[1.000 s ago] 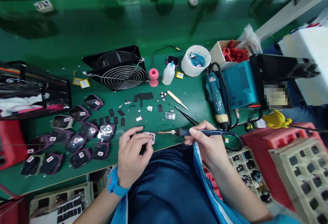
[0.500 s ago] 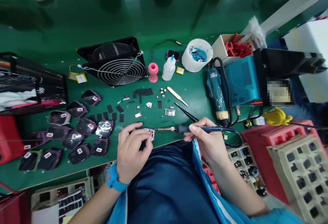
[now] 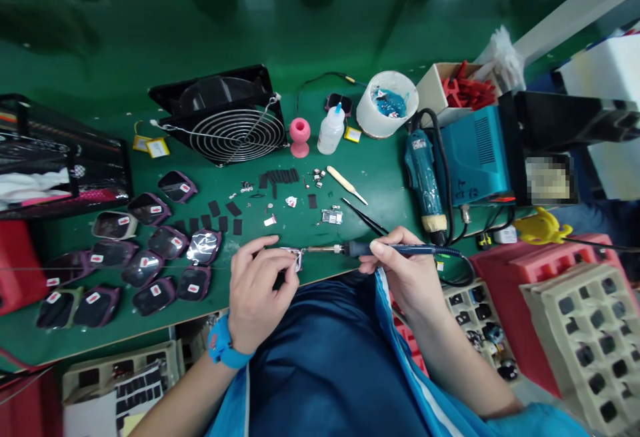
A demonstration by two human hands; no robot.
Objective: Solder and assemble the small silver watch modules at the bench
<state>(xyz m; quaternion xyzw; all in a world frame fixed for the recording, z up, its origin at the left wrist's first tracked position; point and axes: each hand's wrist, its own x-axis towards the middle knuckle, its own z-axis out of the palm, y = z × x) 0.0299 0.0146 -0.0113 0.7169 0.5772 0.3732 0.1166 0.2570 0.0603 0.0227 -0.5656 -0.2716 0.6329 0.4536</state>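
Note:
My right hand (image 3: 403, 260) is closed around the dark handle of a soldering iron (image 3: 360, 249), whose tip points left. Just beyond the tip, a small pinkish watch case (image 3: 299, 260) sits at the table's front edge, partly hidden by my left hand (image 3: 263, 284). The thumb and fingers of that hand are bent together at the case, seemingly pinching something thin against it; my fingers cover the detail. Black tweezers (image 3: 365, 216) lie just above the iron. Nearby are a small circuit board (image 3: 332, 216) and a cream-handled tool (image 3: 346, 184).
Several dark-screened watch cases (image 3: 163, 242) with red-marked labels spread over the left. A fan (image 3: 235, 134), a pink holder (image 3: 300, 137), a squeeze bottle (image 3: 331, 130) and a white tub (image 3: 387, 107) stand behind. At right are a blue electric screwdriver (image 3: 424, 180), a blue station (image 3: 473, 157) and trays (image 3: 590, 344).
The view has shifted very slightly. Both hands, the soldering iron and the watch case keep practically the same positions.

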